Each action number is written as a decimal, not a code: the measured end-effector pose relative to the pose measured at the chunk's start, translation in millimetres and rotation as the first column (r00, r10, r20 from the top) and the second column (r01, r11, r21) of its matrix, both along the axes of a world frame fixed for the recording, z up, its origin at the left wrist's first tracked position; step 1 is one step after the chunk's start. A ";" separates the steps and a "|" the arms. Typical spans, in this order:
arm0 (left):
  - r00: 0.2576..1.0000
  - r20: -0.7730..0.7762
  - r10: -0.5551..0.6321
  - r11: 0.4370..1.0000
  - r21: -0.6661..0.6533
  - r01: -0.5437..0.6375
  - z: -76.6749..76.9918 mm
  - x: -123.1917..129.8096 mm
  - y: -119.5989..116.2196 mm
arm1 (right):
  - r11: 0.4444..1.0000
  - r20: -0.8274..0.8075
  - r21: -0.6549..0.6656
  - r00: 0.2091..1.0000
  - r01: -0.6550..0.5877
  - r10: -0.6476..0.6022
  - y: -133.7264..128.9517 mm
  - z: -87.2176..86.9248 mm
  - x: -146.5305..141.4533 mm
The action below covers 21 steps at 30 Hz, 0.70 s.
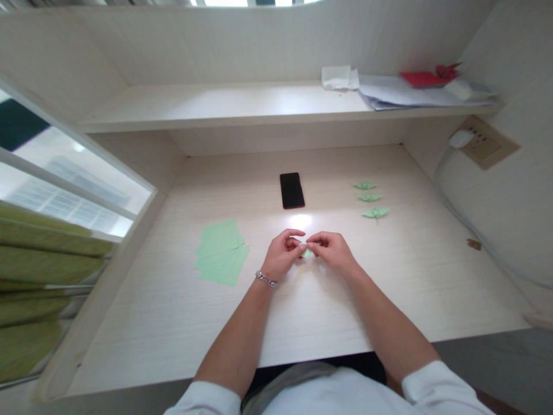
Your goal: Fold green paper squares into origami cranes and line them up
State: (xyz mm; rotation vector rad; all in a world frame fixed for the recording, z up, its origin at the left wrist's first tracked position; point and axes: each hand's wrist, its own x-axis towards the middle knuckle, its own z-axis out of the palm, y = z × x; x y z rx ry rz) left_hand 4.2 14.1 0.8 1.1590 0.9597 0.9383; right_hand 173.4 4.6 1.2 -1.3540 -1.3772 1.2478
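Note:
Between my two hands is a small piece of folded green paper (306, 252), mostly covered by the fingers. My left hand (283, 251), with a chain bracelet at the wrist, pinches its left side between thumb and fingers. From the other side my right hand (332, 249) grips it with thumb and forefinger. To the left lies a fanned stack of green paper sheets (222, 253). Three folded green paper cranes (375, 213) sit in a column to the right, wings spread.
A black phone (292, 191) lies flat beyond my hands. On the shelf (216, 101) are white papers (389, 92), a crumpled tissue (339, 77) and red folded paper (425, 79). At right a charger (461, 138) is plugged into a wall socket (490, 144), its cable trailing down.

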 end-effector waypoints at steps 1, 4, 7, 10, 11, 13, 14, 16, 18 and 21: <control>1.000 0.003 0.006 1.000 0.012 -0.007 -0.1 0.4 -0.2 | 1.000 -0.006 -0.014 1.000 -0.002 0.002 0.1 -0.4 -0.1; 1.000 0.006 0.023 0.999 0.032 -0.023 -0.8 0.9 -0.4 | 0.998 0.005 -0.049 1.000 -0.026 0.026 0.6 -0.6 0.8; 1.000 -0.023 0.009 1.000 0.007 -0.009 -1.8 1.0 -0.2 | 0.999 0.077 -0.025 0.996 -0.037 0.039 0.7 0.3 2.1; 0.996 -0.084 -0.001 1.000 -0.013 0.000 -3.6 0.8 0.0 | 0.999 0.106 0.000 0.994 -0.040 0.039 0.1 0.3 1.6; 0.994 -0.112 0.003 1.000 0.001 -0.003 -4.4 0.6 0.1 | 0.999 0.109 0.005 0.993 -0.040 0.039 -0.1 0.0 0.9; 0.984 -0.177 0.027 0.998 0.067 -0.015 -6.0 0.1 0.3 | 0.999 0.113 0.013 0.993 -0.039 0.038 -0.4 -0.7 -0.8; 0.977 -0.207 0.044 0.994 0.109 -0.021 -6.8 -0.1 0.3 | 0.999 0.113 0.013 0.993 -0.041 0.039 -0.5 -0.9 -1.6; 0.967 -0.243 0.081 0.984 0.173 -0.039 -7.8 0.0 0.1 | 0.999 0.106 0.010 0.993 -0.045 0.044 -0.4 -0.9 -2.6; 0.965 -0.239 0.104 0.983 0.170 -0.064 -8.1 1.0 0.0 | 0.999 0.098 0.008 0.994 -0.042 0.041 0.2 -0.5 -2.6; 0.981 -0.168 0.094 0.994 0.066 -0.084 -7.6 3.6 -0.1 | 1.000 0.082 0.008 0.996 -0.019 0.018 1.2 -0.1 -1.3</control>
